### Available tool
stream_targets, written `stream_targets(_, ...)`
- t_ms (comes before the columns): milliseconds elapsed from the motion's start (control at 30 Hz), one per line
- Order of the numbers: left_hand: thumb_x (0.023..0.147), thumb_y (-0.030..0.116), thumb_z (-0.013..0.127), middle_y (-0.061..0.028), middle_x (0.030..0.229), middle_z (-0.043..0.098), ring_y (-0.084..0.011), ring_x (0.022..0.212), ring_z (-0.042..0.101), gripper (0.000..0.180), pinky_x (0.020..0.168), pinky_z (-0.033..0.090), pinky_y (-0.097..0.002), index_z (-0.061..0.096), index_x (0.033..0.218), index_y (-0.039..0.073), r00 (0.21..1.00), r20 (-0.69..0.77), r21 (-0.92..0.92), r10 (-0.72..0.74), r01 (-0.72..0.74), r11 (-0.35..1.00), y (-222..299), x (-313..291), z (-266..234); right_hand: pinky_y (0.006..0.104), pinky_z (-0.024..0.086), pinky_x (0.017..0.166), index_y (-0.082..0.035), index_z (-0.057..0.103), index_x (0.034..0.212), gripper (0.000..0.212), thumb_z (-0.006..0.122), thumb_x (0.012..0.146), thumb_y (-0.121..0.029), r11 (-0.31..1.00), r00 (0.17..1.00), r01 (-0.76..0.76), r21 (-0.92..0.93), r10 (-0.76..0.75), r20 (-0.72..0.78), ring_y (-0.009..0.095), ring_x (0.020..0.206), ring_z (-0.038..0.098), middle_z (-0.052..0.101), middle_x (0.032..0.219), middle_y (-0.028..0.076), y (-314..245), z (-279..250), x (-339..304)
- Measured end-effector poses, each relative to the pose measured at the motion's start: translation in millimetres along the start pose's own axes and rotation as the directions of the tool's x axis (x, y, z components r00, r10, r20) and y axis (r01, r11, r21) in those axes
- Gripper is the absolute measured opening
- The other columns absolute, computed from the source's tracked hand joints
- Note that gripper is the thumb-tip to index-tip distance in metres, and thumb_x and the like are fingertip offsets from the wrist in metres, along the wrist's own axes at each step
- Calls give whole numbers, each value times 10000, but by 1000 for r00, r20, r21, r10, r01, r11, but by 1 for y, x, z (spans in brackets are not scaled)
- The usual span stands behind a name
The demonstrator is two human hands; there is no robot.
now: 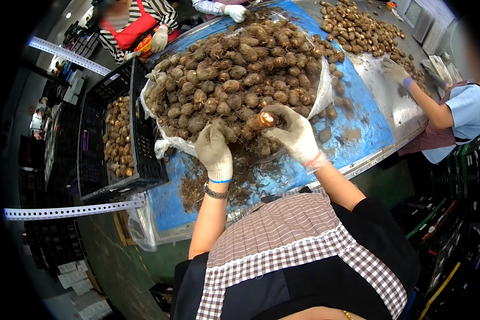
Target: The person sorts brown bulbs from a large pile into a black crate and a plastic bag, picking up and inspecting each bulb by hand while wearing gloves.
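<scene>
A large heap of hairy brown taro corms (240, 74) lies on a white plastic sack (323, 88). My right hand (295, 136), in a dirty whitish work glove, pinches one taro (266, 119) between thumb and fingers; its cut end shows white with an orange rim. My left hand (215, 152), gloved too, is at the heap's near edge, its fingers drawn together against the root-covered taros. What those fingers hold, if anything, cannot be made out.
A blue sheet (365, 101) covers the metal table, with soil and root scraps (197, 186) in front. At left stands a black crate (135, 125) with taros. More taros (357, 26) are heaped at the far right. Co-workers' gloved hands (160, 38) are at the far and right sides.
</scene>
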State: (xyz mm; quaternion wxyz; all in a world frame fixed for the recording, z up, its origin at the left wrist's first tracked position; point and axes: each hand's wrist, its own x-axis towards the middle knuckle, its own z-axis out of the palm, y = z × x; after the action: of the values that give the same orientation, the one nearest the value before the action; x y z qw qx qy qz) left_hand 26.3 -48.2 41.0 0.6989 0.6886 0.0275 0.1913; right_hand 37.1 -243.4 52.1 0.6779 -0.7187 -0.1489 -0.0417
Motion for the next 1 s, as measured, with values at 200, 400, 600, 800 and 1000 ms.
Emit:
stream_targets(200, 882, 39, 648, -89, 1137, 635, -105, 912, 609, 338, 789, 504, -227, 599, 1210, -23, 945, 306, -23, -115, 128, 991, 30, -5, 33, 251, 516, 829, 1, 602, 1225, 423, 729, 836, -110, 994, 999, -55, 99, 54, 10, 95, 974, 604, 652, 1141, 82, -2, 1, -3)
stream_targets(400, 870, 77, 675, -103, 1141, 641, -119, 970, 620, 388, 860, 509, -247, 575, 1221, -56, 911, 306, -222, -276, 350, 910, 29, -9, 32, 274, 485, 917, 8, 595, 1245, 384, 672, 894, -128, 838, 975, -195, 510, 220, 11, 117, 1041, 593, 639, 1158, 70, -16, 8, -4)
stream_targets(600, 885, 156, 676, -154, 1117, 648, -197, 978, 663, 466, 826, 556, -292, 514, 1253, -80, 828, 453, -457, -331, 534, 711, 15, -11, 33, 241, 484, 857, 15, 620, 1176, 312, 633, 932, -178, 725, 958, -163, 669, 279, -69, 115, 965, 610, 654, 1100, 55, -6, 13, -14)
stream_targets(800, 903, 47, 617, -155, 1126, 645, -199, 970, 657, 331, 754, 564, -287, 563, 1214, -50, 869, 378, -452, -318, 473, 756, 29, -8, 35, 247, 481, 761, 4, 643, 1124, 266, 602, 930, -174, 947, 953, -292, -133, 300, 39, 111, 811, 590, 662, 950, 8, 35, -25, -10)
stream_targets(1000, 876, 29, 668, -85, 1105, 660, -114, 951, 618, 274, 823, 500, -239, 627, 1139, -38, 905, 322, -79, -280, 320, 944, 41, -10, 48, 335, 346, 1106, -7, 379, 1444, 659, 664, 850, -34, 983, 981, -62, 172, 28, 190, 191, 1340, 403, 410, 1471, 140, -7, -27, -3)
